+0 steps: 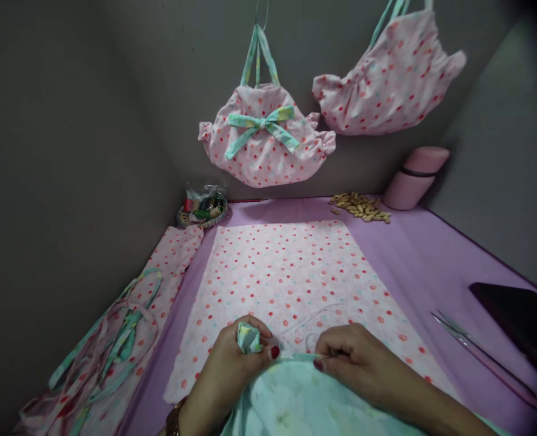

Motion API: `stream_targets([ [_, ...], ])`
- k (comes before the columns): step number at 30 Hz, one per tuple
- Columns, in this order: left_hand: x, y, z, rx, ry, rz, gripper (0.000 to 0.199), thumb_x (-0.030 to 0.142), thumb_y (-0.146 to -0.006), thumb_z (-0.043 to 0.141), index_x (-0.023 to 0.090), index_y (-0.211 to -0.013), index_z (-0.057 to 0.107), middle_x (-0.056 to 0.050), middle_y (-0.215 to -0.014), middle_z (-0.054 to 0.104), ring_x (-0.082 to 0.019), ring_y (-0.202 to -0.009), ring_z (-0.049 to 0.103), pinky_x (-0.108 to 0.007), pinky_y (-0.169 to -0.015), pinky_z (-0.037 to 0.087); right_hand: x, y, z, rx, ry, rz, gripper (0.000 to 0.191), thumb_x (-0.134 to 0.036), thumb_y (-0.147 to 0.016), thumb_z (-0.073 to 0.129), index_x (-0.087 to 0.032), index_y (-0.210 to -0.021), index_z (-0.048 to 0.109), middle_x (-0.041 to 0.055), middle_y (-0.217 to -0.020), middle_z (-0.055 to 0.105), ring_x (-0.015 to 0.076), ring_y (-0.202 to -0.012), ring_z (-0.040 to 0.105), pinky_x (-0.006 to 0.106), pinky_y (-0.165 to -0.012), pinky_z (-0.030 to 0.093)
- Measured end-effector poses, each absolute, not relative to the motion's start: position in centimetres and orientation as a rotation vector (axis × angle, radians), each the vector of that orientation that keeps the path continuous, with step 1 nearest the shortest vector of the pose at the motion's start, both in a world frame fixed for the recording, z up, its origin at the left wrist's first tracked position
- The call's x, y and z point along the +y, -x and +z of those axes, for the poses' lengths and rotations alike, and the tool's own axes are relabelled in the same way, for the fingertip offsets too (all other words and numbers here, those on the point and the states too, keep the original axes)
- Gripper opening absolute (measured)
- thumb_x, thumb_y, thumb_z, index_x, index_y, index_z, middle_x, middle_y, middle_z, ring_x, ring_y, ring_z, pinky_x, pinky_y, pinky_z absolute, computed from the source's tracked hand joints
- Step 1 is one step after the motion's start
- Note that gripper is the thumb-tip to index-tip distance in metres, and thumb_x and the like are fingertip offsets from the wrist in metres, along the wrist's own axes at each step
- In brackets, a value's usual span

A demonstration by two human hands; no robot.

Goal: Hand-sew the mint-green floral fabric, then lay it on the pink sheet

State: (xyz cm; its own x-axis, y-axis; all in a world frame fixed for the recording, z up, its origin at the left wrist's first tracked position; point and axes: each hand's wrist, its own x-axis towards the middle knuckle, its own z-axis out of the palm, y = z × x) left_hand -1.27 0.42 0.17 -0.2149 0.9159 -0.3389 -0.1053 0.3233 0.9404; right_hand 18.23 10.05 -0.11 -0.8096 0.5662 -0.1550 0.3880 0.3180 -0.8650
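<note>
A mint-green floral fabric [305, 399] hangs toward me from between my hands, its narrow edge stretched almost level. My left hand [225, 357] is closed on one end of that edge, and a bunched bit of the same cloth [249, 338] pokes out between its fingers. Pinched at the other end is my right hand [357, 360], thumb and forefinger together on the edge; whether a needle is in them too I cannot tell. A pale loose thread [311, 318] loops above the edge. Under the hands lies a pink dotted cloth [282, 266], spread flat.
Scissors [482, 357] and a dark flat object [518, 321] lie right. At the back are a pink flask [416, 178], peanuts [362, 207] and a thread basket [202, 212]. Fabric strips [114, 345] lie left. Two pink pouches [262, 145] [391, 79] hang above.
</note>
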Motion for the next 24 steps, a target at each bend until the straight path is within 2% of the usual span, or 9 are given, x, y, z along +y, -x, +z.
stream_targets([
  [10, 0.17, 1.16, 0.5, 1.512, -0.838, 1.189, 0.021, 0.025, -0.066, 0.073, 0.015, -0.073, 0.056, -0.001, -0.067, 0.063, -0.012, -0.059, 0.051, -0.023, -0.057, 0.038, 10.01, -18.2, -0.29, -2.372, 0.997, 1.428, 0.018, -0.019, -0.076, 0.052, -0.017, -0.06, 0.059, -0.0027, -0.054, 0.049, 0.0121, -0.055, 0.044, 0.021, -0.049, 0.031],
  [14, 0.03, 1.22, 0.76, 1.546, -0.863, 1.216, 0.019, 0.026, -0.066, 0.073, 0.015, -0.07, 0.057, 0.0, -0.063, 0.061, -0.011, -0.057, 0.049, -0.021, -0.054, 0.036, 9.89, -18.29, -0.42, -2.354, 0.994, 1.412, 0.021, -0.025, -0.08, 0.051, -0.017, -0.062, 0.058, -0.0026, -0.055, 0.049, 0.0123, -0.055, 0.043, 0.022, -0.05, 0.031],
  [19, 0.08, 1.32, 0.76, 1.545, -0.861, 1.196, 0.022, 0.026, -0.067, 0.072, 0.015, -0.083, 0.061, -0.004, -0.071, 0.067, -0.015, -0.061, 0.055, -0.024, -0.058, 0.039, 9.86, -18.49, -0.4, -2.325, 0.994, 1.372, 0.024, -0.03, -0.082, 0.052, -0.017, -0.064, 0.06, -0.0012, -0.056, 0.053, 0.0133, -0.055, 0.047, 0.023, -0.05, 0.033],
  [21, 0.09, 1.29, 0.58, 1.625, -0.891, 1.156, 0.026, 0.028, -0.066, 0.072, 0.014, -0.087, 0.065, -0.002, -0.066, 0.065, -0.014, -0.057, 0.053, -0.023, -0.054, 0.037, 9.89, -18.64, -0.35, -2.309, 0.98, 1.331, 0.025, -0.032, -0.083, 0.051, -0.017, -0.065, 0.062, 0.0, -0.059, 0.057, 0.0144, -0.057, 0.05, 0.023, -0.052, 0.036],
  [24, 0.08, 1.23, 0.34, 1.743, -1.002, 1.109, 0.02, 0.033, -0.07, 0.068, 0.014, -0.077, 0.07, -0.002, -0.059, 0.062, -0.014, -0.054, 0.05, -0.023, -0.052, 0.035, 9.94, -18.83, -0.32, -2.318, 0.966, 1.272, 0.024, -0.032, -0.083, 0.052, -0.018, -0.066, 0.063, 0.001, -0.061, 0.061, 0.0158, -0.059, 0.054, 0.024, -0.054, 0.038],
])
